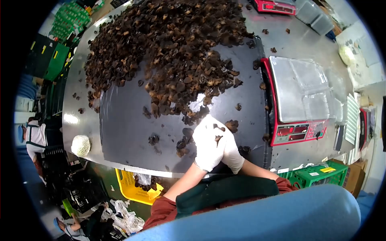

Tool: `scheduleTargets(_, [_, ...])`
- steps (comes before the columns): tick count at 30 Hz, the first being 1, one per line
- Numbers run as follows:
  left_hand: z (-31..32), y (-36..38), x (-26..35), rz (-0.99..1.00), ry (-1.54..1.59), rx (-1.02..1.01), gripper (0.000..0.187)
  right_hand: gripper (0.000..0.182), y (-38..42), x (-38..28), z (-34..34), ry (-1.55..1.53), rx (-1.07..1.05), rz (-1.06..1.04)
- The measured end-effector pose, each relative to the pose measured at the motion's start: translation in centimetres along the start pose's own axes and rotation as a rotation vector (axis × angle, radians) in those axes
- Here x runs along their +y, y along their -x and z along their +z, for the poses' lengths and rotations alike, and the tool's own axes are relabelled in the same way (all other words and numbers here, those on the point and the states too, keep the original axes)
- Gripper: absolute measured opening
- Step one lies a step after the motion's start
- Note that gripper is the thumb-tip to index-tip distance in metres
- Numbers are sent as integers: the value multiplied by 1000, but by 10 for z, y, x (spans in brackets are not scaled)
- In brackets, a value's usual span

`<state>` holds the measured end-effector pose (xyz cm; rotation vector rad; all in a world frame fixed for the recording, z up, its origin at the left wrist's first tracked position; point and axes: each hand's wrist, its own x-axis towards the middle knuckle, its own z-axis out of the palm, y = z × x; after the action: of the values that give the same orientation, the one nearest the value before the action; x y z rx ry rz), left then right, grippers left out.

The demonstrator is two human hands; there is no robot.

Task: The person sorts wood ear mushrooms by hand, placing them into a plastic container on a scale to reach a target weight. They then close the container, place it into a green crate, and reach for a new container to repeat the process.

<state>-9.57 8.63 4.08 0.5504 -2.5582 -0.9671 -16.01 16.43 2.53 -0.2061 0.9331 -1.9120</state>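
Observation:
My left hand point(206, 149) and my right hand point(231, 154), both in white gloves, come together over the near side of a dark mat point(124, 136). Small dark pieces of wood ear mushroom point(218, 139) show between the gloved fingers. Both hands look closed around them, though glare blurs the fingertips. A big heap of brown-black wood ear mushrooms point(173, 52) covers the far side of the mat. Loose pieces point(183, 144) lie just left of my hands, and another piece point(232, 125) lies to the right.
On the right, clear plastic trays point(301, 88) rest on a red scale point(274, 128). Another red scale point(277, 7) stands at the far edge. A white foam-net ball point(81, 146) sits at left. Below the table are a yellow basket point(126, 186) and a green crate point(317, 176). People are at left.

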Motion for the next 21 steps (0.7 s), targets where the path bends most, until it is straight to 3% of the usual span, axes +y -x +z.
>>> scheduleTargets(1, [0,0,-1,1,9,-9,64,36,0,2,-1,-42,23,29])
scheduleTargets(2, [7,6,-2,100,26,152,68,34,0,2,-1,-75,54,50])
scheduleTargets(3, [8,8,3,85,112,171,71,29,3,-2,4,-37,136,-9])
scheduleTargets(4, [6,10,7,-14,165,161,70,23,-2,5,-6,-234,179,33])
scheduleTargets(7, [-10,1,17,-106,290,222,62,20,-5,-34,-4,-302,205,160])
scheduleTargets(9, [-18,1,2,-109,293,295,54,24,1,-78,-20,386,159,-165])
scheduleTargets(11, [-25,3,-18,-174,329,346,50,20,13,-152,-4,123,355,-112])
scheduleTargets(13, [-39,11,-38,-276,309,341,46,16,22,-194,-35,227,537,-434])
scheduleTargets(15, [-51,19,-56,-354,252,363,44,16,27,-231,-76,914,738,-902])
scheduleTargets(16, [-54,22,-69,-346,232,391,44,17,31,-248,-89,667,831,-895])
scheduleTargets(18, [-58,32,-87,-432,183,385,41,25,40,-274,-131,1037,945,-839])
scheduleTargets(20, [-62,39,-98,-428,137,284,40,36,42,-281,-165,1263,918,-598])
scheduleTargets(21, [-62,39,-101,-390,74,240,40,44,40,-275,-166,1495,844,-615])
